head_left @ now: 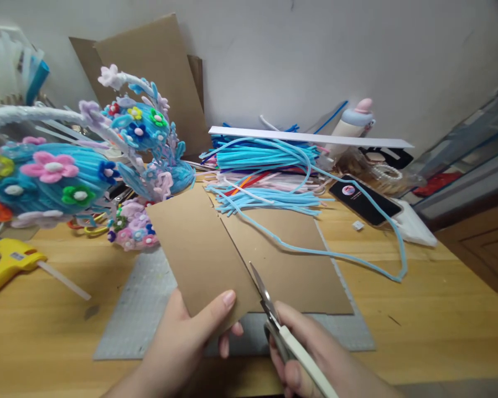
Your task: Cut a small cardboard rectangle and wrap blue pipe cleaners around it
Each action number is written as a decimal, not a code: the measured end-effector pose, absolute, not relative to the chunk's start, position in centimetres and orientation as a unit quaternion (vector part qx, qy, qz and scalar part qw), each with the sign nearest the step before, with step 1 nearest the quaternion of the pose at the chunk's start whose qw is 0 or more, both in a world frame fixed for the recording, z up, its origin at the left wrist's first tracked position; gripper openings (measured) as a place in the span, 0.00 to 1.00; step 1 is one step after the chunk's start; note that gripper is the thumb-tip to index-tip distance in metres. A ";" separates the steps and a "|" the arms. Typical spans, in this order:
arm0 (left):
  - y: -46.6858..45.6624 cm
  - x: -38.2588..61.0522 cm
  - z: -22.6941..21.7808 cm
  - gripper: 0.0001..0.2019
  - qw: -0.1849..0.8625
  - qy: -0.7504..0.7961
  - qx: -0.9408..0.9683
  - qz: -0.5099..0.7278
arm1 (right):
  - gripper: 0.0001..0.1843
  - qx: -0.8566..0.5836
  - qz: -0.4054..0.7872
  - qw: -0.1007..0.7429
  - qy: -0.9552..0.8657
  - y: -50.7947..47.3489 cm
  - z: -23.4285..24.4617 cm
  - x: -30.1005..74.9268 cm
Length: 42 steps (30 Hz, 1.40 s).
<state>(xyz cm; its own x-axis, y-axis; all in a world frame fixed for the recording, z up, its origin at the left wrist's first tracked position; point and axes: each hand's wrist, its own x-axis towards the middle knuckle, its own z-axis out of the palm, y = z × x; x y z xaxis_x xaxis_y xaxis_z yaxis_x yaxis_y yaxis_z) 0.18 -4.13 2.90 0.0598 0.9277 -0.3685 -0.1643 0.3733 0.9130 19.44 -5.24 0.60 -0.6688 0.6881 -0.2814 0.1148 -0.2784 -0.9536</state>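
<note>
My left hand [191, 337] pinches the near edge of a brown cardboard piece [195, 254], thumb on top, holding it tilted above the table. My right hand [311, 354] is closed round white-handled scissors [274, 320], whose blades point away from me and meet the cardboard's right edge. A second brown cardboard sheet [290, 265] lies flat beneath, on a grey mat [141, 309].
Blue pipe-cleaner flower pieces [58, 177] stand at the left, with a yellow glue gun [8, 265] in front. A pile of blue, pink and red pipe cleaners [265, 166] lies behind, a long blue strand [357, 260] trailing right. A phone [365, 202] lies at right.
</note>
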 end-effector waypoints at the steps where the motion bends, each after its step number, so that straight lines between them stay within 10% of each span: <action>1: -4.1 0.2 2.9 0.14 0.635 0.533 0.358 0.430 | 0.27 -0.356 0.718 0.198 -0.565 -5.3 0.6 19.5; 42: -4.5 0.3 3.3 0.15 0.630 0.553 0.348 0.419 | 0.27 -0.353 0.738 0.216 -0.533 -5.4 0.6 19.0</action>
<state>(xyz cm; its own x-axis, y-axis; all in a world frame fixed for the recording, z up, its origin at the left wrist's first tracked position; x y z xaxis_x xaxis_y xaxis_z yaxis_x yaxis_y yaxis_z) 0.33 -4.47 3.26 0.0367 0.9131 -0.4061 -0.1433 0.4070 0.9021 19.05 -5.41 0.60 -0.6569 0.6957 -0.2906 0.0573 -0.3382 -0.9393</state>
